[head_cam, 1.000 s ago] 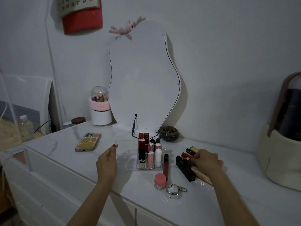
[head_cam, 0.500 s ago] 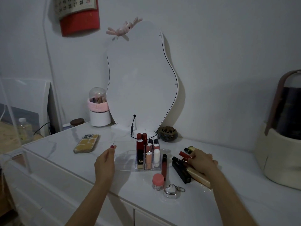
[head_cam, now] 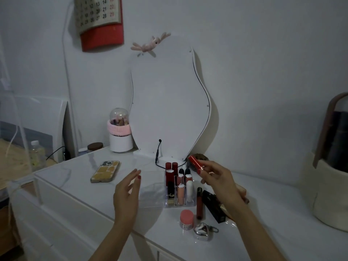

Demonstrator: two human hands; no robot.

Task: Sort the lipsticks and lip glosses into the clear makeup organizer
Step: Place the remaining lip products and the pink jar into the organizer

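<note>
Nearest the front edge of the white counter (head_cam: 90, 187), a silver heart-shaped case (head_cam: 202, 231) with a clasp is lying just beside a small pink-lidded jar (head_cam: 186, 219). Behind the jar, a dark red lip gloss tube (head_cam: 199, 202) is lying flat, just right of the clear makeup organizer (head_cam: 150, 193), and a black lipstick box (head_cam: 213, 206) is lying on its right, partly hidden by the right forearm.

The left hand (head_cam: 125, 196) is hovering just left of the organizer with its fingers straight and slightly spread, gripping nothing. The right hand (head_cam: 219, 182) is raised above the organizer's right end, its grip pinched between thumb and fingertips on a red lipstick (head_cam: 195, 163), which is tilting up and to the left, clear of the counter.

The organizer's right-hand compartments are holding upright tubes: a black and gold lipstick (head_cam: 170, 194) carrying a gold monogram too small to read, a peach gloss (head_cam: 180, 194) and a white tube (head_cam: 189, 191) in front, with red and dark-capped lipsticks behind. Its left part is showing nothing inside.

Toward the counter's left edge a phone (head_cam: 105, 171) in a yellow case is lying face down. Along the back edge are standing a wavy-edged mirror (head_cam: 169, 102) with a black cable at its base, and a white domed holder (head_cam: 120, 132) with a pink band, brushes inside. On the wall above, a red-backed calendar (head_cam: 99, 21) is showing the numbers 14, 21, 28 and 29.
</note>
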